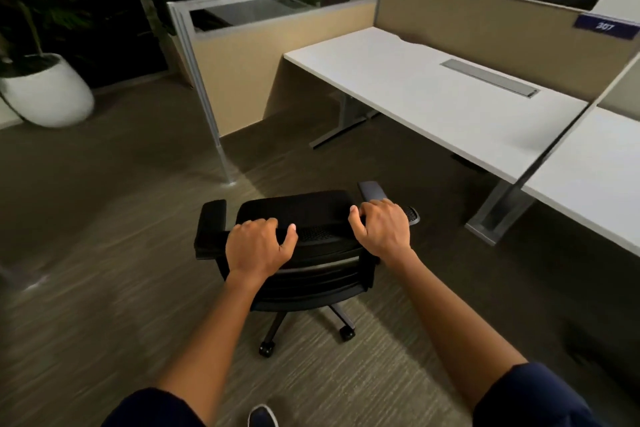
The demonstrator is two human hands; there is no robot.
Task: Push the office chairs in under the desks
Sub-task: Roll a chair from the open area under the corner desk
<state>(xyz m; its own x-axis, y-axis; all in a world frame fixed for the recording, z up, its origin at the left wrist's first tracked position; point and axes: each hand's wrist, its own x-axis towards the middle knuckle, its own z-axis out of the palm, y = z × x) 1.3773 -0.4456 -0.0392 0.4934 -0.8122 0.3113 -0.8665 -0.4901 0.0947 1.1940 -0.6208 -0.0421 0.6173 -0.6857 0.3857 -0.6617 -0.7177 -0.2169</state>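
Observation:
A black office chair (311, 215) with armrests and a wheeled base stands on the carpet in the middle of the head view, its back toward me. My left hand (258, 246) grips the left part of the backrest's top edge. My right hand (381, 229) grips the right part of that edge. A white desk (415, 90) with a grey cable cover stands ahead and to the right, a short way beyond the chair. The space under it is open, with a grey metal leg at its left end.
Tan cubicle partitions (485, 21) run behind and left of the desk, ending in a metal post (221, 149). A second white desk (595, 170) adjoins on the right behind a grey leg (498, 211). A white planter (48, 94) sits far left. My shoe (263, 417) shows below.

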